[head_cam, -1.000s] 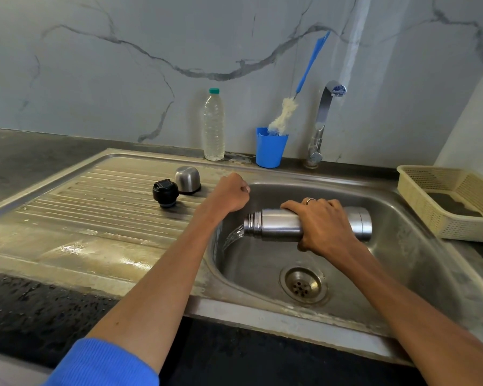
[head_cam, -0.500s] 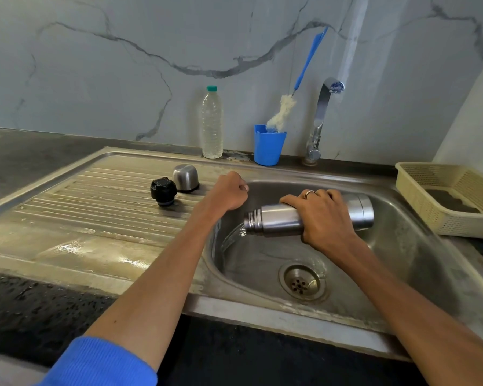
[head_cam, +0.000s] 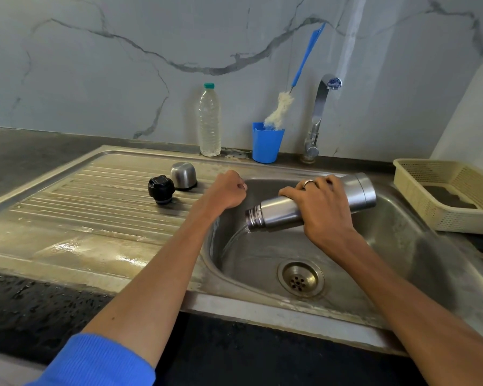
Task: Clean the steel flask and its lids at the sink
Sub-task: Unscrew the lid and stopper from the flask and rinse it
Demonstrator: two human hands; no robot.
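My right hand [head_cam: 322, 210] grips the steel flask [head_cam: 279, 211] over the sink basin [head_cam: 396, 246]. The flask is tilted with its open threaded mouth down to the left, and water pours from it into the basin. My left hand [head_cam: 227, 190] is curled into a fist at the basin's left rim and holds nothing. On the ribbed drainboard [head_cam: 81, 207] stand the black inner lid [head_cam: 160, 189] and, just behind it, the steel cup lid [head_cam: 183, 175].
A clear plastic bottle [head_cam: 209, 121] and a blue cup [head_cam: 267, 143] with a bottle brush [head_cam: 279, 110] stand at the wall. The tap [head_cam: 318, 107] rises behind the basin. A cream basket [head_cam: 444, 196] sits at the right. The drain [head_cam: 300, 278] is below the flask.
The flask's base has risen, so it tilts more steeply mouth-down and water keeps pouring out. My left fist has stayed at the rim.
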